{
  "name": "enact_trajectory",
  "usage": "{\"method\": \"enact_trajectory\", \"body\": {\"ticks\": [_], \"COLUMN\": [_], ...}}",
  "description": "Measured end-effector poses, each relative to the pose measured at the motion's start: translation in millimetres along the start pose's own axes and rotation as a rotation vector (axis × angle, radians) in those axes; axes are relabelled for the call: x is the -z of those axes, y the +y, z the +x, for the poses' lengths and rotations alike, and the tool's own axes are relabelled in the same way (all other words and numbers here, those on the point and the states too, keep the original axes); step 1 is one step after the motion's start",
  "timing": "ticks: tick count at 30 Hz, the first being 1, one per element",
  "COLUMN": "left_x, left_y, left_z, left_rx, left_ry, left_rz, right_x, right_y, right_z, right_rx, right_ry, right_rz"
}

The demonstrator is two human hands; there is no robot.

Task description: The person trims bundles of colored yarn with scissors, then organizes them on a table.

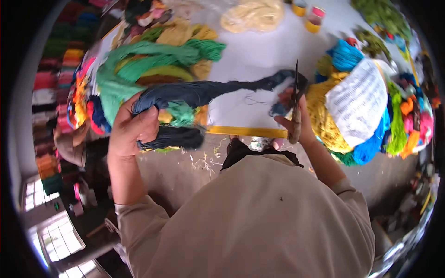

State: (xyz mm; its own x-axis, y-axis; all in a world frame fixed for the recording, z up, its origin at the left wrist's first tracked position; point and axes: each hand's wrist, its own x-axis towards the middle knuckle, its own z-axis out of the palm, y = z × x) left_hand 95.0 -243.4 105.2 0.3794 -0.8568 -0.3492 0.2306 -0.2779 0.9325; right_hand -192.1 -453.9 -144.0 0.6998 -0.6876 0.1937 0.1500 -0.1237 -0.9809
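A dark blue-grey skein of yarn (185, 92) is stretched across the table's front edge between my two hands. My left hand (136, 123) is closed around its thick end, and a loose dark bundle (174, 138) hangs below the fist. At the other end, the thinner strands reach my right hand (299, 113), blurred by motion. Against that palm lie slim scissors (295, 88), their dark pointed blade upward and their tan handle down; only one blade shows. Stray threads dangle from the skein near the right fingers.
Green yarn hanks (153, 60) are heaped on the white table (245, 109) at left. To the right, a colourful yarn pile (327, 111) carries a printed sheet (359, 99). Cream yarn (252, 16) and a small yellow-and-pink container (315, 21) stand farther back. Thread scraps litter the floor (194, 162).
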Motion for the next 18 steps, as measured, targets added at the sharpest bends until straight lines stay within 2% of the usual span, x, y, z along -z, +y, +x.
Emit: {"method": "enact_trajectory", "body": {"ticks": [1,2,3,4,5,6,7,8,9,10,11,13,14,15,17,18], "left_x": [-6.3,-8.5,1.9,1.9,3.2,13.7,29.8,47.2,67.5,95.0,129.4,205.2,240.6,286.9,337.7,372.8], "left_y": [16.2,32.3,49.2,60.4,70.2,80.7,89.0,99.7,110.0,119.6,125.5,122.4,120.8,108.5,79.0,59.6], "left_z": [-14.8,-28.4,-40.5,-53.0,-64.9,-78.4,-91.9,-104.2,-118.7,-130.1,-147.2,-181.3,-200.1,-222.3,-241.5,-253.6], "left_rx": [-0.003,-0.004,0.022,-0.053,-0.125,-0.281,-0.397,-0.437,-0.413,-0.456,-0.483,-0.489,-0.453,-0.425,-0.348,-0.290], "left_ry": [0.057,0.115,0.010,0.057,0.107,0.109,0.171,0.362,0.486,0.511,0.542,0.751,0.815,0.841,1.051,0.990], "left_rz": [0.091,0.183,0.237,0.372,0.509,0.616,0.588,0.654,0.450,0.353,0.319,0.250,0.200,0.210,0.169,0.143], "right_x": [-16.2,-37.1,-56.8,-72.8,-109.1,-135.8,-162.9,-181.8,-197.9,-218.5,-225.4,-239.9,-246.4,-253.2,-264.4,-264.6], "right_y": [2.4,-3.6,-13.5,-19.5,-12.6,-24.5,-25.5,-41.2,-27.1,-13.4,-12.9,-22.5,-18.5,-11.1,2.2,-36.3], "right_z": [16.3,34.6,54.9,77.0,91.5,100.0,105.5,87.5,88.2,84.0,79.6,66.7,73.3,82.2,98.9,124.1], "right_rx": [-0.005,0.101,0.212,0.260,0.383,0.299,0.391,-0.273,-0.255,0.012,-0.229,-0.576,-0.468,-0.467,-0.304,-0.514], "right_ry": [-0.034,-0.129,-0.221,-0.409,-0.459,-0.605,-0.727,-0.817,-0.985,-1.040,-1.211,-1.239,-1.236,-1.251,-1.128,-1.072], "right_rz": [0.063,0.113,0.163,0.084,0.260,0.310,0.370,0.725,0.550,0.475,0.402,0.696,0.508,0.495,0.313,0.276]}}
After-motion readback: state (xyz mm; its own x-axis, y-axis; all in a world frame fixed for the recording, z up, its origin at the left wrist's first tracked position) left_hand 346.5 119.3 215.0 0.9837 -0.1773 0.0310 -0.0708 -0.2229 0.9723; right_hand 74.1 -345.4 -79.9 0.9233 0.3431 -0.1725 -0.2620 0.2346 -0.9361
